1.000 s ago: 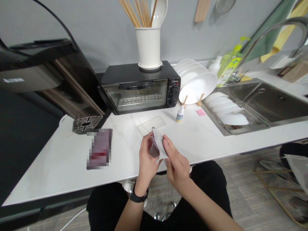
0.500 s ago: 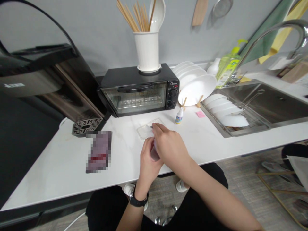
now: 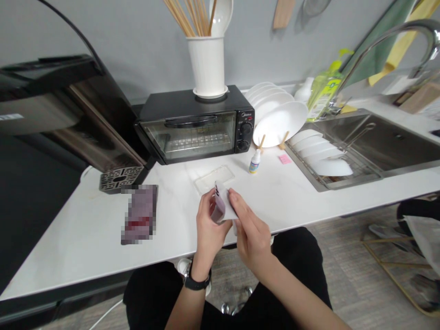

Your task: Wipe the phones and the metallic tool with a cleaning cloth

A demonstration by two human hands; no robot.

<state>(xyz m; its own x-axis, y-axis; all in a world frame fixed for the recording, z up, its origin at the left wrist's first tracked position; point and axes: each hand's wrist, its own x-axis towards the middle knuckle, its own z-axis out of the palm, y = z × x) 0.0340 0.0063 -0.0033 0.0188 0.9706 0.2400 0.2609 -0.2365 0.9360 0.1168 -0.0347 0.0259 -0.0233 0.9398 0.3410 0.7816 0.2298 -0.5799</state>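
Note:
In the head view my left hand [image 3: 209,229], with a dark watch on its wrist, is closed round a thin pale-lilac phone [image 3: 217,212] tilted on edge. Dark spots like camera lenses show at its upper end. My right hand [image 3: 252,229] is closed on a thin white wipe [image 3: 228,205], which lies against the phone's right side. Just beyond the hands, a clear phone case [image 3: 225,173] lies flat on the white counter [image 3: 175,215]. Behind it to the right stands a small white bottle [image 3: 255,162] with a blue and yellow label.
A flat purple-grey item [image 3: 140,215], pixelated, lies at left by a black dispenser [image 3: 120,176]. At the back stand a toaster oven [image 3: 192,133], a white chopstick holder [image 3: 207,64] and racked plates [image 3: 282,123]. A pink note [image 3: 284,159] lies near the sink [image 3: 405,142].
My right hand has drawn back and down from over the phone's upper end to its right side, with the wipe. More of the phone and the clear case now shows.

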